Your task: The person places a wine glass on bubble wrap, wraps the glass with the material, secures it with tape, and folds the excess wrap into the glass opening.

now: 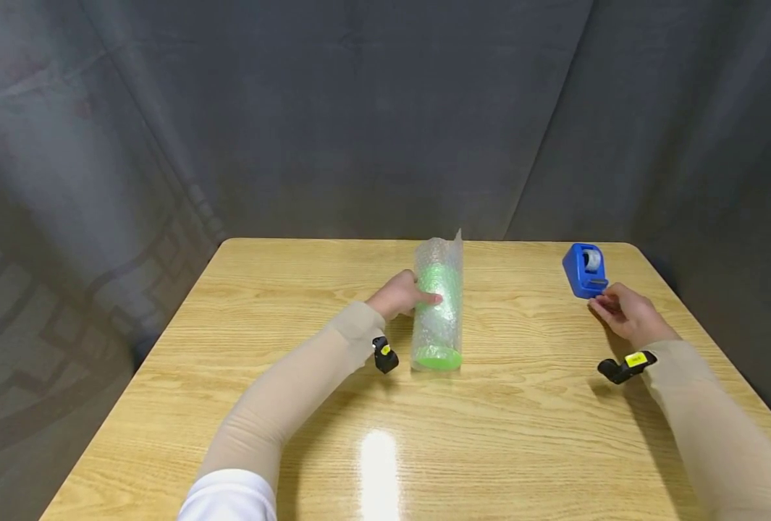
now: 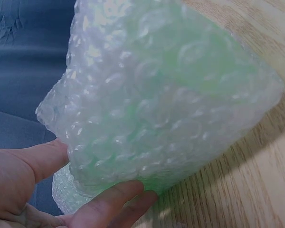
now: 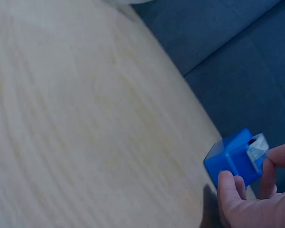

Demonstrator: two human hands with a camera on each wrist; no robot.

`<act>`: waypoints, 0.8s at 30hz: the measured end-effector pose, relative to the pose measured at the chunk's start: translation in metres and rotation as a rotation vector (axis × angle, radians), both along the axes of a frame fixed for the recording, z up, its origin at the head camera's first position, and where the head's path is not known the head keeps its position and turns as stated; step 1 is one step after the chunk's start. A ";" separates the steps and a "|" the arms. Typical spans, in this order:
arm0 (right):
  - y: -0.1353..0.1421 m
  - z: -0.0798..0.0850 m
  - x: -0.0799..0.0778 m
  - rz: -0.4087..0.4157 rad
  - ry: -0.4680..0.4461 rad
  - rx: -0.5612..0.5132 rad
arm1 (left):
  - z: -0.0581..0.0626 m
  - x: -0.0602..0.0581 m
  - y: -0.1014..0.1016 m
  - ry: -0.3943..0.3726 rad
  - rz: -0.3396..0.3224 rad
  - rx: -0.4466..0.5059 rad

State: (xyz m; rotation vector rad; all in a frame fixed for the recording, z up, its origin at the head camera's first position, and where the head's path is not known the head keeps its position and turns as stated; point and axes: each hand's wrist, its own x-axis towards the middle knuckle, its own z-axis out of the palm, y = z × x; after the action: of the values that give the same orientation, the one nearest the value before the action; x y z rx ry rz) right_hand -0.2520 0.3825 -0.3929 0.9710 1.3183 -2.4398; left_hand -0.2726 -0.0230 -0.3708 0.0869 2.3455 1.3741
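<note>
A green cylinder wrapped in clear bubble wrap [image 1: 439, 325] lies lengthwise on the table, one loose corner of the wrap standing up at its far end. My left hand [image 1: 401, 295] holds it from the left side, the thumb over the top. In the left wrist view the bubble wrap [image 2: 152, 104] fills most of the picture, with fingers [image 2: 107, 204] under its edge. At the right stands a blue tape dispenser [image 1: 580, 275] with a roll of clear tape [image 1: 591, 260]. My right hand [image 1: 629, 315] is at its front end, fingertips pinching at the tape's end [image 3: 257, 148].
The wooden table [image 1: 522, 427] has rounded far corners. Dark grey curtains [image 1: 359, 123] hang behind and at both sides of it. Each wrist wears a small black camera [image 1: 385, 356].
</note>
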 end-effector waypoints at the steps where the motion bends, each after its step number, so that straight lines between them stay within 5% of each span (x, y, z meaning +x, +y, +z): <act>1: 0.001 0.002 0.000 0.000 0.008 -0.032 | 0.000 0.000 0.000 0.001 0.002 0.002; 6: 0.002 0.007 -0.002 -0.011 0.045 -0.144 | 0.000 0.000 0.000 0.002 0.006 0.000; 11: 0.002 0.005 -0.002 0.009 -0.015 -0.114 | 0.000 -0.001 0.000 -0.006 -0.001 -0.003; 15: 0.002 0.000 -0.003 0.077 -0.045 0.024 | 0.000 -0.001 0.001 0.001 0.000 -0.009; 24: 0.002 -0.011 -0.011 0.449 0.043 0.623 | 0.000 -0.001 -0.001 0.009 -0.001 0.005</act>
State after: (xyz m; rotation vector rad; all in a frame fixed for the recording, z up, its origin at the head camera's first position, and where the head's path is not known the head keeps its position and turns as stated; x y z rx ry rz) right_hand -0.2626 0.3849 -0.4041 0.6277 2.1039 -1.7510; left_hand -0.2740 -0.0243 -0.3711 0.0962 2.3484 1.3819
